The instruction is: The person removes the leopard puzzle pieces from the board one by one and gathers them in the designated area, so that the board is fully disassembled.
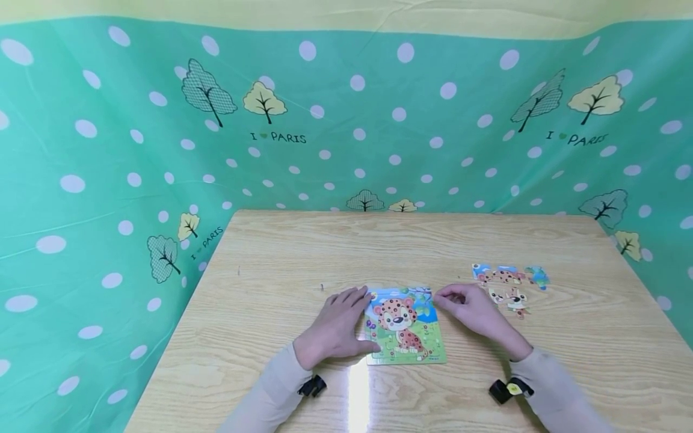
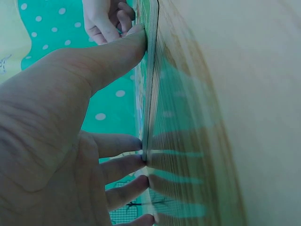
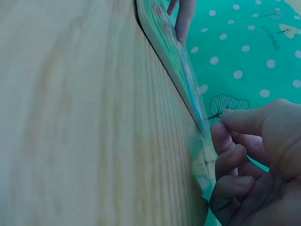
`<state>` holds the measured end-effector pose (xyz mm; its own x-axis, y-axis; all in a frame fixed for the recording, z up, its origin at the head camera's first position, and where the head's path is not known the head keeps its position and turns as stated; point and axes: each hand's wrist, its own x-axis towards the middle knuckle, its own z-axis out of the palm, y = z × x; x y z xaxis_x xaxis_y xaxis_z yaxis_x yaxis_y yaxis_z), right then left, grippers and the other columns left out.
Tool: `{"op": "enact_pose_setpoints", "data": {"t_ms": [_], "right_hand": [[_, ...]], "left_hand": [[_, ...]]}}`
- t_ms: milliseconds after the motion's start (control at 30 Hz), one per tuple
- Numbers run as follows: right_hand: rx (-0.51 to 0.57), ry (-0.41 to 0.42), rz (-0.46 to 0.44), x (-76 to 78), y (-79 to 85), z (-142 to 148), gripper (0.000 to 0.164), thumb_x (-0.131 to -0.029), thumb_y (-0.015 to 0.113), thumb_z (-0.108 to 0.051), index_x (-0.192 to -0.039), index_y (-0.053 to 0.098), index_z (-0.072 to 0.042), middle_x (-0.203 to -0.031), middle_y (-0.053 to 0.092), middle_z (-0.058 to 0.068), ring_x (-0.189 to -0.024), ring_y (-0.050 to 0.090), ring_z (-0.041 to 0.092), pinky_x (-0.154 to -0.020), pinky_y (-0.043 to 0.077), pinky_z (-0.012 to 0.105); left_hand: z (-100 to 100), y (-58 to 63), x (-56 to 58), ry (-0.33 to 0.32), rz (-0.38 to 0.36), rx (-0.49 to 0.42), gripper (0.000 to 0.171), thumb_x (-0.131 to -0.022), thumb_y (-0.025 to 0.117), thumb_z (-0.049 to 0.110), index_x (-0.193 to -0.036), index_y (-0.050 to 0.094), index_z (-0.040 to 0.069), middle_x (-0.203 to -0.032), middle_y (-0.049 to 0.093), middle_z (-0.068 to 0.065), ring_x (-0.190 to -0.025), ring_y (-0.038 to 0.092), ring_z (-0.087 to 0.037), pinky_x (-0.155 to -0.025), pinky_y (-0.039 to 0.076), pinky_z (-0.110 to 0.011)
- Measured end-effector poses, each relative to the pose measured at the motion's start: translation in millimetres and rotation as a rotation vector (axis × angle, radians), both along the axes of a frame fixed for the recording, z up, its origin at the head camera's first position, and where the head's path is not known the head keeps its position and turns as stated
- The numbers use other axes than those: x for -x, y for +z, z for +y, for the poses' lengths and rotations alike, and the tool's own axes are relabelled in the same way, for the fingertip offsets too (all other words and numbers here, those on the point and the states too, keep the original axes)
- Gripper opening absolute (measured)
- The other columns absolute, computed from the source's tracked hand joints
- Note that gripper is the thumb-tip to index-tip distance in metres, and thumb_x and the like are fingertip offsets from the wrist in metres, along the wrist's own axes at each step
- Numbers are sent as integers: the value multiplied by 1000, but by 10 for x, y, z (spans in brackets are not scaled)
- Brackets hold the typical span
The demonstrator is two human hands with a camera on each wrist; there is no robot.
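Observation:
A square jigsaw puzzle board [image 1: 397, 346] with a spotted leopard cub on it lies flat on the table. My left hand [image 1: 338, 328] spreads along its left side. The thumb rests on the board's lower left, and the other fingers reach to its upper left corner. Seen from the left wrist, those fingers [image 2: 124, 167] stretch out with their tips down at the table. My right hand [image 1: 473, 310] hovers by the board's upper right corner. Its fingers [image 3: 230, 188] are loosely bent, thumb tip close to the index finger, and nothing shows between them.
Several loose puzzle pieces [image 1: 498, 276], some with leopard spots and faces, lie on the wooden table [image 1: 271, 252] beyond my right hand. A green dotted cloth [image 1: 379, 120] hangs behind and beside the table. Small black devices [image 1: 312, 386] are strapped to both wrists.

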<state>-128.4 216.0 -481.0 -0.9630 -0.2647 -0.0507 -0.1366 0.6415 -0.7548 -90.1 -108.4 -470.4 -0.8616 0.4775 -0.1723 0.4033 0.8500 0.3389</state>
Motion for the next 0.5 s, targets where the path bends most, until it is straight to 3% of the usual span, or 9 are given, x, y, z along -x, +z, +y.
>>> {"op": "enact_pose_setpoints", "data": {"t_ms": [300,500], "right_hand": [[6,108,-27,-61,8,-214,15,-96,80,-25,-107,82,-14,-85,71,-6,-69,56,9,-61,47,23],[-22,197,-19,-97,17,-328,22,-92,85,-28,-110,81,-15,-80,61,-6,-68,52,8,-60,44,22]], "left_hand": [[-5,-8,-2,-1,1,-6,109,-84,79,69,-167,37,12,-176,30,-10,-162,31,-34,-130,30,-59],[1,-4,-5,-3,2,0,109,-84,79,70,-167,37,12,-176,31,-10,-162,31,-34,-130,31,-59]]}}
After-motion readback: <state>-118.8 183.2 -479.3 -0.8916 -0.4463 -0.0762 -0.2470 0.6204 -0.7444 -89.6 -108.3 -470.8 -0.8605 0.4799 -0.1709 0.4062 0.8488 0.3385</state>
